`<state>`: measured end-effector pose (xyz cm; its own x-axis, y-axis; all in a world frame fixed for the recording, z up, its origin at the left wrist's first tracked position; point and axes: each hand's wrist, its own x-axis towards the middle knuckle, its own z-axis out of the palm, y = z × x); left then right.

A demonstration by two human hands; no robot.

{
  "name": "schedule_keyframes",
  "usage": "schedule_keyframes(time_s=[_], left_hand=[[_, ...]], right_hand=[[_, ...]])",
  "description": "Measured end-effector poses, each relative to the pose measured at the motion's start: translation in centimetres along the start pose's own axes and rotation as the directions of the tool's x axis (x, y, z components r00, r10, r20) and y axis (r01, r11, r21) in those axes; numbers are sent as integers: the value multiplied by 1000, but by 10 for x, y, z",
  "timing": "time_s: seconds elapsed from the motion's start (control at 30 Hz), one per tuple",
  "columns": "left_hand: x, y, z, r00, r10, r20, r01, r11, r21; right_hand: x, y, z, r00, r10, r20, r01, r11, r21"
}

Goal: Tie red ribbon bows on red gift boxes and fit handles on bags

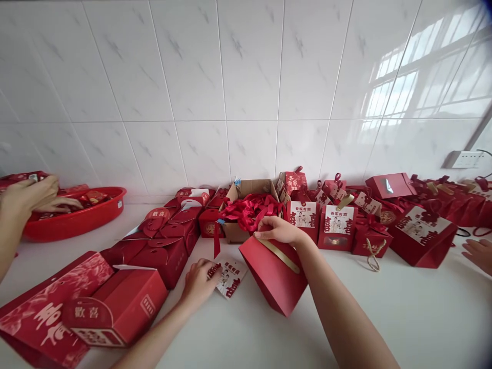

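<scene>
In the head view, my right hand point(277, 230) pinches the top of a red paper gift box point(271, 277), tilted over the white table. A flat gold ribbon point(280, 256) runs along its side. Lower left of it, my left hand point(200, 281) has its fingers closed at the left edge of a printed gift tag point(231, 279), which has a couple's picture and red characters. Behind both hands stands an open cardboard box point(232, 234) filled with loose red ribbons point(253, 207). One red ribbon end point(217, 243) hangs over its front.
Red gift boxes point(169, 256) line the left side, with larger ones point(126, 302) in front. Finished-looking boxes with tags point(338, 225) crowd the right. At far left, another person's hands point(42, 195) reach over a red basin point(77, 220); another hand point(478, 253) shows at the right edge.
</scene>
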<state>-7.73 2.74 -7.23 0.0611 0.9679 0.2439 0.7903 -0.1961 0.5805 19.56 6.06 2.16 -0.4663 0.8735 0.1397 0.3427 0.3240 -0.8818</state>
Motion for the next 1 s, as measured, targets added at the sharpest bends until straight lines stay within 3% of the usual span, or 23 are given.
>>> schedule_keyframes(time_s=[0.17, 0.33, 0.4, 0.53, 0.6, 0.7, 0.8, 1.0], left_hand=[[-7, 0, 8, 998, 43, -36, -36, 983, 178], [-10, 11, 4, 993, 31, -110, 0, 964, 266], [-8, 31, -12, 977, 108, -185, -55, 960, 275], [0, 100, -63, 869, 376, -321, -332, 925, 187], [5, 137, -85, 843, 455, -288, -441, 890, 114], [11, 173, -100, 896, 437, -81, -443, 893, -83], [16, 184, -97, 902, 429, -45, -431, 895, -110], [17, 182, -87, 865, 441, -238, -472, 877, -92]], right_hand=[[7, -4, -9, 1000, -28, 8, 28, 999, -35], [-12, -18, -25, 994, -83, -65, 74, 988, -139], [-23, -27, -33, 983, -129, -128, 102, 975, -198], [-45, -48, -40, 942, -217, -258, 164, 964, -210], [-52, -60, -38, 901, -303, -309, 246, 946, -211], [-56, -75, -31, 838, -415, -354, 344, 906, -248], [-57, -81, -25, 798, -435, -417, 328, 894, -305], [-57, -83, -15, 729, -415, -544, 268, 905, -331]])
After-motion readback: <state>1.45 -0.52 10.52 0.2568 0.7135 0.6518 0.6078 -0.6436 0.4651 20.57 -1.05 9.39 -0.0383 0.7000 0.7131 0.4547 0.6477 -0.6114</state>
